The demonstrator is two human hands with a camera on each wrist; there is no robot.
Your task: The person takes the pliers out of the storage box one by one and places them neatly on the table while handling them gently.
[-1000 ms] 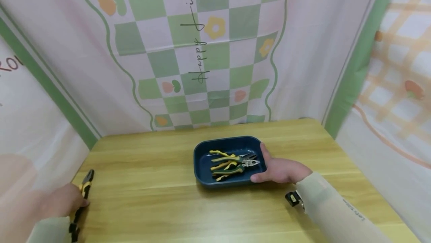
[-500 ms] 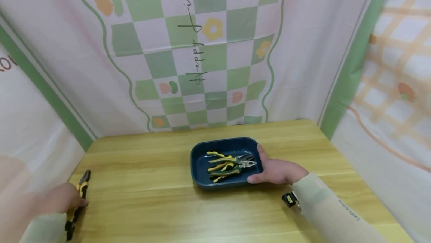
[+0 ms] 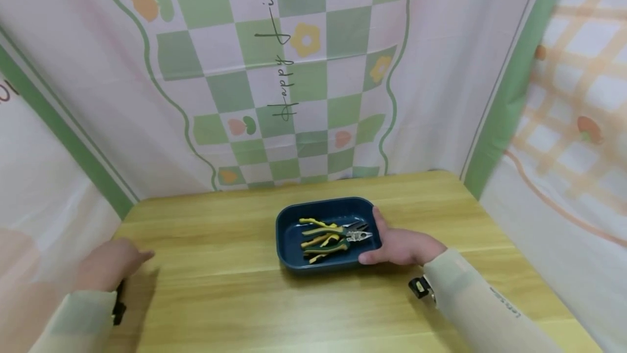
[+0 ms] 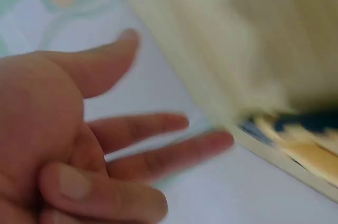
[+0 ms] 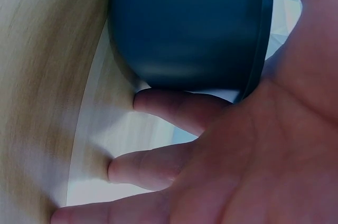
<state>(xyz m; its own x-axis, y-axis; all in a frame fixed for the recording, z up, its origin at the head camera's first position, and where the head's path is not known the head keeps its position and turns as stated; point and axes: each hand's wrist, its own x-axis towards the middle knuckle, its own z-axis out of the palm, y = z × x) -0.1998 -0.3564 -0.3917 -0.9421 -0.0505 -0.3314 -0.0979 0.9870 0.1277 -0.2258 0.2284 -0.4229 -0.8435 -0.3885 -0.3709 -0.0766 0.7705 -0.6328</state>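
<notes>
My left hand (image 3: pixel 110 263) is over the table's left side, its thumb and two fingers stretched out in the left wrist view and nothing held. Beyond its fingertips there, at the table's edge, shows a blurred yellow-and-dark shape (image 4: pixel 311 155). In the head view the pliers from before are hidden behind this hand. My right hand (image 3: pixel 406 245) holds the right end of a dark blue tray (image 3: pixel 280 236), thumb at the front rim and a finger at the back corner. The right wrist view shows its other fingers spread, tips down at the wood. Inside the tray lie several pliers (image 3: pixel 333 239) with yellow and green handles.
The wooden table (image 3: pixel 215 309) spreads around the tray. A checkered curtain (image 3: pixel 274 70) hangs right behind its back edge, and more curtains close in both sides (image 3: pixel 553 141).
My left hand has let go of the black-and-yellow pliers and shifted slightly up and right, fingers extending. My right hand stays at the tray; the head view has shifted a little.
</notes>
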